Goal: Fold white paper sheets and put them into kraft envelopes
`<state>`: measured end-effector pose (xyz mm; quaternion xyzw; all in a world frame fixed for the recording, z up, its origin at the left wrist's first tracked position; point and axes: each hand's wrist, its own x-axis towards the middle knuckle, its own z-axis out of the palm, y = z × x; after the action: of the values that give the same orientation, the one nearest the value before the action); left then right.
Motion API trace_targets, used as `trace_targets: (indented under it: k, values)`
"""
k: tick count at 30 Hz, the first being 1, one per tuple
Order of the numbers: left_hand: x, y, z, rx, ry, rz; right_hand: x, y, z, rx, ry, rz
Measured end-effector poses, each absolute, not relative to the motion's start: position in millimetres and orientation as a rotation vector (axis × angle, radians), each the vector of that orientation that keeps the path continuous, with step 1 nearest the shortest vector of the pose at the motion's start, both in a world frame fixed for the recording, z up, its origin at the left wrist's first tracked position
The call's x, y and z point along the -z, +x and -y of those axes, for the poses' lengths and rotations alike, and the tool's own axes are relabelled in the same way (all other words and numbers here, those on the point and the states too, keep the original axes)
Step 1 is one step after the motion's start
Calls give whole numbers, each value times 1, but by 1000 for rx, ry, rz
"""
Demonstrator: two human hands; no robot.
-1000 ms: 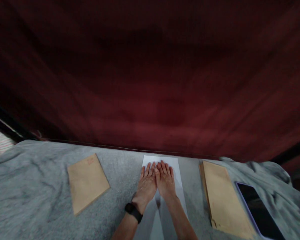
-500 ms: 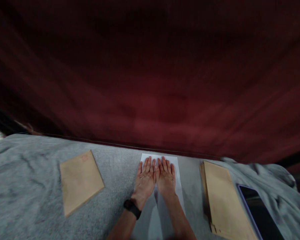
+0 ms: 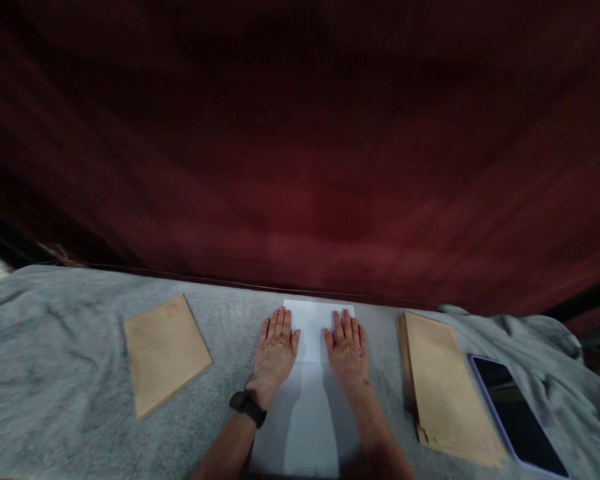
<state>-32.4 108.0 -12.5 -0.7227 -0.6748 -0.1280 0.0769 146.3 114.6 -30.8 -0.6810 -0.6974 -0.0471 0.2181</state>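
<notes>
A white sheet of paper (image 3: 310,400) lies lengthwise in front of me, with a crease line across its upper part. My left hand (image 3: 276,347) rests flat over the sheet's left edge, fingers stretched forward and thumb pointing inward; a black watch is on that wrist. Over the right edge lies my right hand (image 3: 347,347), also flat, its thumb toward the middle. A strip of bare paper shows between the two hands. Neither hand grips anything.
One brown envelope (image 3: 167,353) with a small reddish mark lies to the left. At the right are a stack of brown envelopes (image 3: 447,387) and a phone (image 3: 515,413). Grey cloth (image 3: 70,373) covers the surface, and a dark red curtain (image 3: 300,167) hangs behind.
My hands have slid apart from the middle of the paper, the left hand outward to the left edge and the right hand to the right edge. More of the sheet shows between them.
</notes>
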Motion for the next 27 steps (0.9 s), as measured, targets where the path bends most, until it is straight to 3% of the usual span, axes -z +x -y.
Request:
trace_targets:
  k: [12, 18, 27]
  values:
    - [3, -11, -97, 583, -2284, 1878, 14, 140, -99, 83, -1888, 1887]
    - [12, 5, -85, 448, -2498, 1749, 18, 128, -88, -50, -1783, 2070]
    - [6, -13, -79, 381, -2415, 1822, 24, 135, -86, 48, -1830, 2062]
